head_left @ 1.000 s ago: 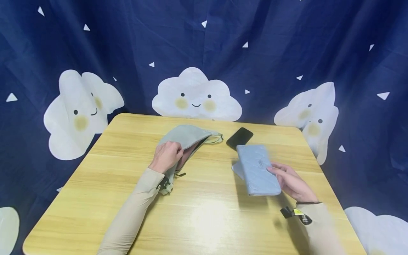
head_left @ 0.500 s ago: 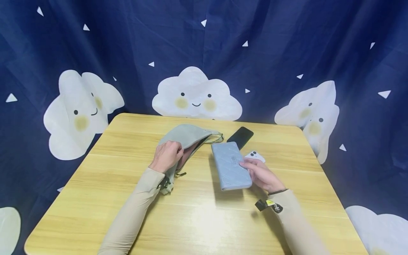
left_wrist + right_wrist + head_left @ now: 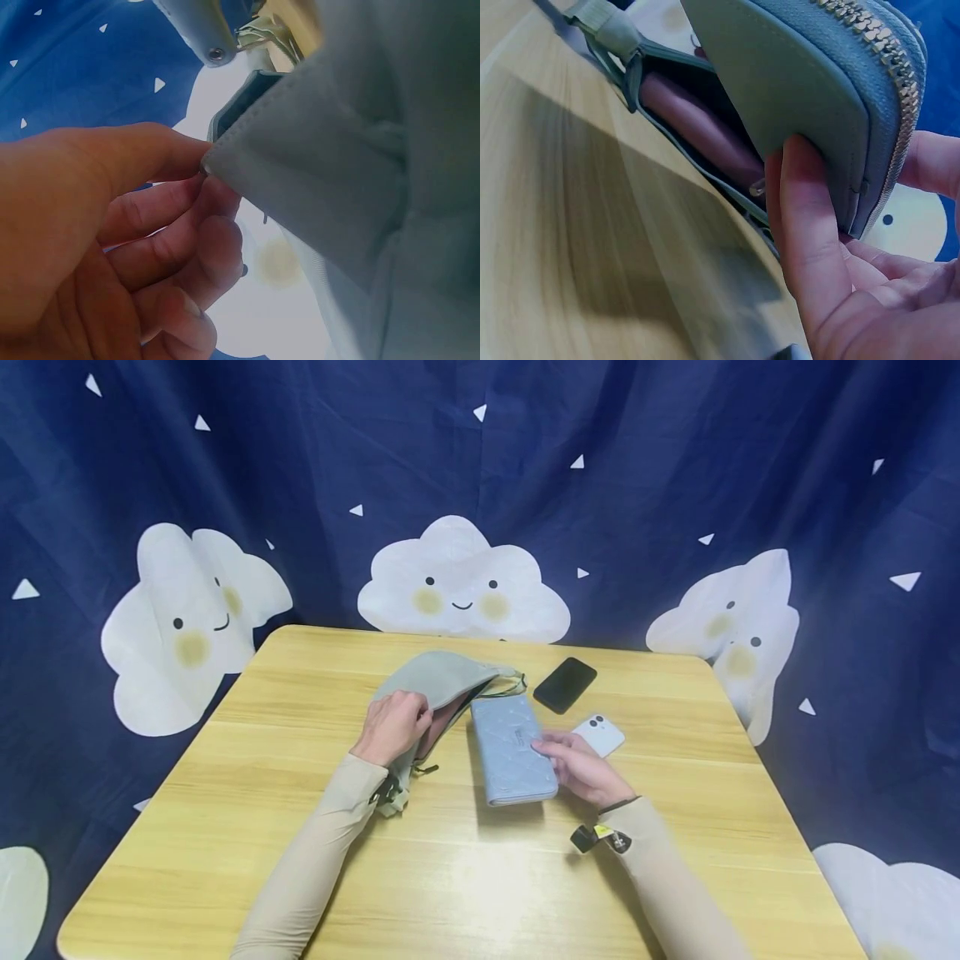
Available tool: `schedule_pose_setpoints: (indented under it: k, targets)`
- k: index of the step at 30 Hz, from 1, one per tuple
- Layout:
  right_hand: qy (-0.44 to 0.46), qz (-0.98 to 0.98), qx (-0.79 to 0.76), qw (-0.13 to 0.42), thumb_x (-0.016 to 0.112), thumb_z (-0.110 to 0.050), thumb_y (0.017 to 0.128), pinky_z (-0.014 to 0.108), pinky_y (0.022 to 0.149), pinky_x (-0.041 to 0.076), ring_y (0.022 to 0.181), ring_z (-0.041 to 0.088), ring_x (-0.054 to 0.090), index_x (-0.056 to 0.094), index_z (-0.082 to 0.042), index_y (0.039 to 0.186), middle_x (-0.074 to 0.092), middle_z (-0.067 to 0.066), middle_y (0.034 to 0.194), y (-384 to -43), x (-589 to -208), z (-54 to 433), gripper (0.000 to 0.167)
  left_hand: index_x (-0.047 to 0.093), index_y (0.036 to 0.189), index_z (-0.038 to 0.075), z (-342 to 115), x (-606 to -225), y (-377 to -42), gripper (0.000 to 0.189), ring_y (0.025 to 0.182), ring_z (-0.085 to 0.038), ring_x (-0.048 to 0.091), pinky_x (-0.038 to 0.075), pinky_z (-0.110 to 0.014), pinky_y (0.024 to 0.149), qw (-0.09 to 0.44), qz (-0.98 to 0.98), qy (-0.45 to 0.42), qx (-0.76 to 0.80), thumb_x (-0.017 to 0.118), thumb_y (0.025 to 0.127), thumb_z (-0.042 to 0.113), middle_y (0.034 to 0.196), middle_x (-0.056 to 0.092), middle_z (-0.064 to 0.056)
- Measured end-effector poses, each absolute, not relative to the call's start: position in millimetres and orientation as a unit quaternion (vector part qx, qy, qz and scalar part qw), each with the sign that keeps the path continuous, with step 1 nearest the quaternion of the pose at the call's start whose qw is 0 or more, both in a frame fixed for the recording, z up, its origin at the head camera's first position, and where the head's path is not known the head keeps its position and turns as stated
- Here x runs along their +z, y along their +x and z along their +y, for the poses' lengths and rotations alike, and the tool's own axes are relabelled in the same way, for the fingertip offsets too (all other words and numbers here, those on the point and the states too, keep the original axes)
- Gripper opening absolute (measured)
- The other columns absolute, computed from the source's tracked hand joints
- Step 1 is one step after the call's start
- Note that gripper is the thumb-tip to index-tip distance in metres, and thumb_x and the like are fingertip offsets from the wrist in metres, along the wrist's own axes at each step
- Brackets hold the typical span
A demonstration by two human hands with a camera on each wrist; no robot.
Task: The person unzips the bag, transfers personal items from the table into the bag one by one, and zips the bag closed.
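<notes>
In the head view a grey-green waist bag [image 3: 435, 677] lies on its side, mouth gaping toward the right. My left hand [image 3: 392, 727] pinches the edge of its opening; the left wrist view shows thumb and fingertips on the bag's stitched corner [image 3: 255, 142]. My right hand [image 3: 588, 768] grips a light blue quilted wallet [image 3: 513, 760] by its right side, above the table. The wallet's far end overlaps the bag's strap end. A gold zipper [image 3: 904, 82] runs round the wallet's edge in the right wrist view. Something pink [image 3: 697, 127] shows inside the bag's mouth, just behind the wallet.
A black phone [image 3: 566, 685] lies behind the wallet on the wooden table [image 3: 300, 677]. Close beyond my right hand is a white phone [image 3: 603, 735], camera side up. A dark blue curtain [image 3: 637, 435] with clouds hangs behind the table's far edge.
My right hand has carried the wallet leftward, from over the white phone to beside the bag's opening, uncovering both phones. The left hand keeps its hold on the bag.
</notes>
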State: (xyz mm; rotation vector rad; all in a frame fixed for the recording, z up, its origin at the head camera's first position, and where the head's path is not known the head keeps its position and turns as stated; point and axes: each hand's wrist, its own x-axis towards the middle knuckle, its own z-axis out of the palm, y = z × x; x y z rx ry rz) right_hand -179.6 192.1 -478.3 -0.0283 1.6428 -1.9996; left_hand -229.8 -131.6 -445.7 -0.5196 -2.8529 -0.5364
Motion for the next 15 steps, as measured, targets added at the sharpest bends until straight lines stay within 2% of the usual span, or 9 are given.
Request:
schedule_pose_setpoints:
  k: [5, 11, 15]
  targets:
    - [-0.02, 0.605, -0.746, 0.278, 0.051, -0.011, 0.106, 0.028, 0.077, 0.061, 0.08, 0.007, 0.074, 0.027, 0.011, 0.152, 0.075, -0.006, 0.097, -180, -483, 185, 0.056, 0.055, 0.06, 0.017, -132, -446, -230, 0.034, 0.056, -0.016, 0.051, 0.038, -0.033, 0.049, 0.099, -0.963, -0.177, -0.177, 0.064, 0.093, 0.014, 0.056, 0.054, 0.003]
    - [-0.014, 0.608, -0.742, 0.283, 0.054, -0.013, 0.105, 0.028, 0.079, 0.061, 0.08, 0.006, 0.074, 0.017, 0.012, 0.156, 0.075, -0.008, 0.094, -183, -489, 178, 0.067, 0.052, 0.059, 0.017, -133, -447, -230, 0.036, 0.055, -0.016, 0.05, 0.037, -0.033, 0.049, 0.101, -0.964, -0.177, -0.174, 0.063, 0.094, 0.015, 0.055, 0.052, 0.003]
    - [-0.01, 0.604, -0.744, 0.284, 0.055, -0.014, 0.105, 0.03, 0.08, 0.061, 0.083, 0.007, 0.075, 0.016, 0.011, 0.157, 0.077, -0.006, 0.095, -184, -491, 172, 0.07, 0.053, 0.06, 0.017, -132, -446, -230, 0.036, 0.055, -0.016, 0.05, 0.038, -0.033, 0.049, 0.102, -0.964, -0.176, -0.174, 0.064, 0.094, 0.015, 0.056, 0.054, 0.003]
